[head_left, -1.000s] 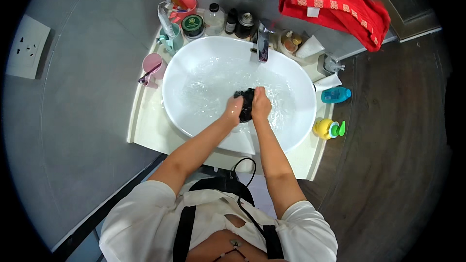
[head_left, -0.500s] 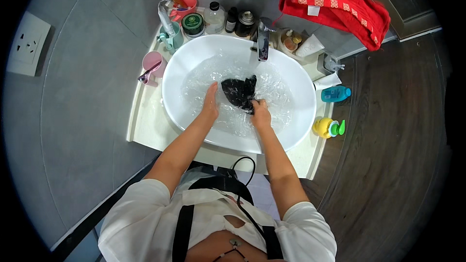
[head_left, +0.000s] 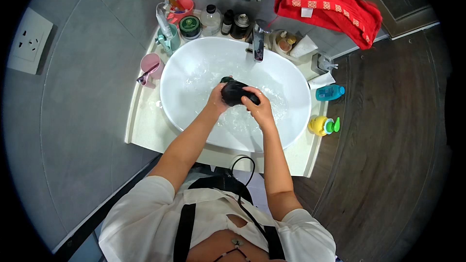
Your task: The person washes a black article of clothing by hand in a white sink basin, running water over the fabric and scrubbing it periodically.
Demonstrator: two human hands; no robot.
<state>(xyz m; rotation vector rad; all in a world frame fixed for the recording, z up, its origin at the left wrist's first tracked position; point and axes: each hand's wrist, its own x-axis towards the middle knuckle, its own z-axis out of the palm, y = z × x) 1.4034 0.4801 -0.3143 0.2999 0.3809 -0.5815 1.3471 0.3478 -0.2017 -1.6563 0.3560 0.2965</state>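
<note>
A wet black cloth (head_left: 236, 92), bunched into a small bundle, is held between my two hands over the water in the white oval basin (head_left: 174, 111). My left hand (head_left: 218, 99) grips its left end, with part of the fingers hidden behind the fabric. From the right, my right hand (head_left: 260, 108) closes on the other end, thumb underneath and fingers over the top. What kind of garment or cloth it is, I cannot make out. Behind the bundle, the metal faucet (head_left: 258, 48) reaches over the basin's back rim. The water is rippled and clear.
Along the counter's back stand a pink cup (head_left: 152, 63), a teal cup (head_left: 171, 42), a green-lidded jar (head_left: 190, 26) and several bottles. On the right are a blue bottle (head_left: 330, 92) and a yellow pump bottle (head_left: 320, 125). A red towel (head_left: 325, 0) hangs at the back right.
The black cloth was spread in the water, held by my right hand with my left hand beside it. Now both hands grip it, gathered into a bundle.
</note>
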